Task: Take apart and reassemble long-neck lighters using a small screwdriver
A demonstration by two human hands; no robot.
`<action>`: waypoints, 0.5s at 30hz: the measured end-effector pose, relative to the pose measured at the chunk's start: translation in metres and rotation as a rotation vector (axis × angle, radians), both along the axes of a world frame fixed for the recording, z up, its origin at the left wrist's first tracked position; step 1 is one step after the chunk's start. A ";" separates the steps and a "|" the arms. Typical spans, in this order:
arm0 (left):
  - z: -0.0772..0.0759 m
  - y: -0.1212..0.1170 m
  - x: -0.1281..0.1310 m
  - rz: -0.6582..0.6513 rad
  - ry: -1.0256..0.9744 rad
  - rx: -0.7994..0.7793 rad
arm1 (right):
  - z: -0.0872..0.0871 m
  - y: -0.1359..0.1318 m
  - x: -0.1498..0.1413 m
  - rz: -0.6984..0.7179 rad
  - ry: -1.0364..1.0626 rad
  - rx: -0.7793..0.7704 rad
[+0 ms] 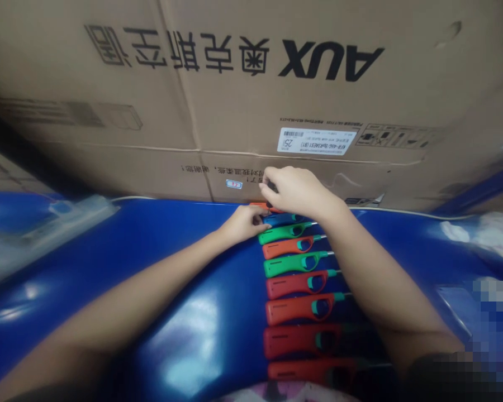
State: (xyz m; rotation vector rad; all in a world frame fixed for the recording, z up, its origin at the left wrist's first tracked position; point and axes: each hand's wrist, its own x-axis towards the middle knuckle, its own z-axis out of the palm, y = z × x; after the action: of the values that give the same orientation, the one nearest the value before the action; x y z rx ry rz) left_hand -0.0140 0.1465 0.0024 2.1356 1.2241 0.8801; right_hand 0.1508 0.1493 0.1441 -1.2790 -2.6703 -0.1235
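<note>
A row of long-nosed gas lighters lies on the blue table, handles to the left and metal tips to the right. At its far end my left hand has its fingers closed at the handle end of an orange lighter. Its thumb lies by a blue lighter. Just above them my right hand is closed in a pinch, with a small dark thing partly showing between the fingers. Nearer to me are a green lighter, an orange-red lighter and several more.
A big cardboard box stands like a wall along the back of the blue table. On the left lies a pale, blurred strip-like object. White cloth or plastic sits at the right, near a flat clear-edged item.
</note>
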 end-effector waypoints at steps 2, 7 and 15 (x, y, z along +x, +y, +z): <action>0.000 0.000 0.000 -0.009 0.009 0.002 | 0.001 -0.001 0.000 0.010 0.034 -0.030; -0.001 0.000 0.000 -0.002 0.010 0.002 | 0.003 -0.007 0.002 -0.040 -0.011 -0.038; -0.002 0.002 -0.001 0.000 0.003 0.005 | -0.004 -0.003 0.014 -0.051 -0.041 0.042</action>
State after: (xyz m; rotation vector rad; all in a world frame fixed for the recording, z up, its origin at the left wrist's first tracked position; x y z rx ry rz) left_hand -0.0148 0.1490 0.0000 2.1416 1.2245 0.8809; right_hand 0.1649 0.1463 0.1401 -1.3460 -2.6549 -0.2142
